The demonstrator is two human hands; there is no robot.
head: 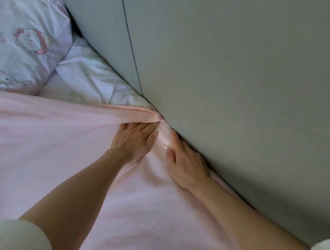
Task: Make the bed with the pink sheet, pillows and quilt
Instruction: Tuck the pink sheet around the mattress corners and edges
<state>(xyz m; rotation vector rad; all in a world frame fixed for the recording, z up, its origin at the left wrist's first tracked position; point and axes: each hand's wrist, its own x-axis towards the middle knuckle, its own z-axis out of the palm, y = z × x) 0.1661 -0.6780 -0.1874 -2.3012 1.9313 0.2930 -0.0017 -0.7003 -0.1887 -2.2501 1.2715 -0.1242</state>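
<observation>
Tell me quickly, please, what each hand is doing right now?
Left hand: open, fingers flat, pressing the pink sheet.
Right hand: open, pressing the sheet beside the wall.

The sheet point(56, 154) lies spread over the near part of the bed, its far edge running from the left toward the wall point(245, 72) on the right. Both hands rest on the sheet where that edge meets the wall: the left hand point(133, 140) left of the bunched cloth, the right hand point(186, 165) right of it, against the wall. Behind the sheet's edge, at far left, the pillow point(23, 40) lies on the bed beside the wall.
</observation>
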